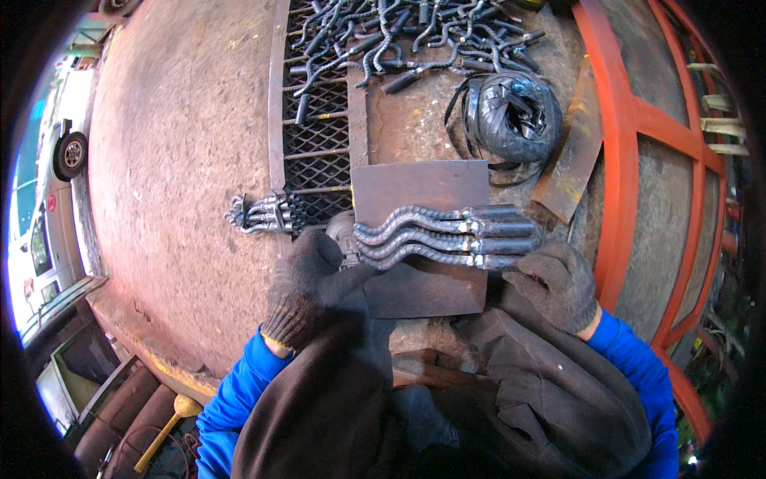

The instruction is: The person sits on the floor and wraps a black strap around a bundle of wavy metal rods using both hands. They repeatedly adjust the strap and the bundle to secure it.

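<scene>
Several bent ribbed steel rods (423,239), each with a smooth short tube welded on its right end, lie side by side on a flat dark metal plate (431,182) in front of me. My left hand (311,279), in a grey knit glove, is at the rods' wavy left ends, its thumb stretched out toward the lowest one. My right hand (558,286), gloved alike, is by the tube ends on the right, fingers loosely curled with a gap between thumb and forefinger. Neither hand is wrapped round a rod.
A tied bundle of similar rods (267,214) lies to the left. Beyond the plate are a roll of black plastic strap (515,116) and a loose pile of rods (407,40) partly over a metal grate (317,160). An orange steel frame (618,160) stands on the right; a yellow mallet (185,407) lies lower left.
</scene>
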A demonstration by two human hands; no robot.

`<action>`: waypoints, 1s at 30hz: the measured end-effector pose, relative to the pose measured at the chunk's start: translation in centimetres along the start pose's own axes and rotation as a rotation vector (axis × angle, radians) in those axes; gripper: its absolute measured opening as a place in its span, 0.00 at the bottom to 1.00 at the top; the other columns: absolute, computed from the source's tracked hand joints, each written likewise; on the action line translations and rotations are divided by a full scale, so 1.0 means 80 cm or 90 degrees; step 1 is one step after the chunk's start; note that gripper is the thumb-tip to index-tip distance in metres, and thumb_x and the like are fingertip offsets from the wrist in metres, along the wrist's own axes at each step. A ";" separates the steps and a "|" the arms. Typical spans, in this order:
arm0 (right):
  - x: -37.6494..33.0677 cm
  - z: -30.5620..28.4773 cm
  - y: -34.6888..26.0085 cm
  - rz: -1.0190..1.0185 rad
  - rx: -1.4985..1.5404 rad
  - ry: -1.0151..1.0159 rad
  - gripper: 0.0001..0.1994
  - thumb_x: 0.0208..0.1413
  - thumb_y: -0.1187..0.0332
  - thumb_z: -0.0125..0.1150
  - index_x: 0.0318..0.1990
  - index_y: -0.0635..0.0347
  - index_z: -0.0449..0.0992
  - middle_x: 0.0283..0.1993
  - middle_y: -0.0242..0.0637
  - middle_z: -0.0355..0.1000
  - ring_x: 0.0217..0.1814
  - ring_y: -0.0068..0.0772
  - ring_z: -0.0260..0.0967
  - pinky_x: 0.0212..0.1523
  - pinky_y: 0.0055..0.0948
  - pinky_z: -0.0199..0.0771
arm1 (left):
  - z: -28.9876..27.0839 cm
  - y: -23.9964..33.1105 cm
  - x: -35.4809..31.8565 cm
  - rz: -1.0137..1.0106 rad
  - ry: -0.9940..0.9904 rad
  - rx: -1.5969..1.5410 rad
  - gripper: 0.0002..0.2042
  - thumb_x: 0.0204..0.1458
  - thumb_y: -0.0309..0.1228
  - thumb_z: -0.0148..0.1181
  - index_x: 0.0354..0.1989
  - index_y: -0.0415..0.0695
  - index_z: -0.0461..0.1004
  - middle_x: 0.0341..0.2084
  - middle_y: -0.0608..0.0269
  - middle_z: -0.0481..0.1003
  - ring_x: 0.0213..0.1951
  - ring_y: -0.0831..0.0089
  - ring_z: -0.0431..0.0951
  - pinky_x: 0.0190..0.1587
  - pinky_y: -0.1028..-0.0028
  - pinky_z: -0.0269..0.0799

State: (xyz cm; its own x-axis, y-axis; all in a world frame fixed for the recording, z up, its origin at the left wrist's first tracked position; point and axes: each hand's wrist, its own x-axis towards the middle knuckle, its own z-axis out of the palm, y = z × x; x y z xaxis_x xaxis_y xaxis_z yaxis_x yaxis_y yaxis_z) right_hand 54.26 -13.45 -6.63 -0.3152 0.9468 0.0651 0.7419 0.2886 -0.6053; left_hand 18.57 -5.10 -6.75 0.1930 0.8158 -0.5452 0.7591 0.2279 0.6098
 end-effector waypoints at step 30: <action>0.016 0.095 0.014 0.354 0.804 0.225 0.35 0.64 0.44 0.50 0.70 0.59 0.56 0.64 0.43 0.65 0.62 0.34 0.68 0.59 0.29 0.73 | 0.072 0.121 0.064 0.529 -0.082 0.333 0.40 0.36 0.50 0.70 0.58 0.39 0.67 0.49 0.49 0.70 0.51 0.53 0.71 0.52 0.55 0.64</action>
State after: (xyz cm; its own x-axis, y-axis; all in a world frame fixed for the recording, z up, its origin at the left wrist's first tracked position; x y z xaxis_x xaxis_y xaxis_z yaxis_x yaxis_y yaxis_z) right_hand 50.19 -12.98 -13.26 0.1386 0.9325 -0.3335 -0.3586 -0.2667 -0.8946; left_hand 30.50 -1.77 -6.95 0.8312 0.5392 -0.1355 0.5245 -0.6795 0.5131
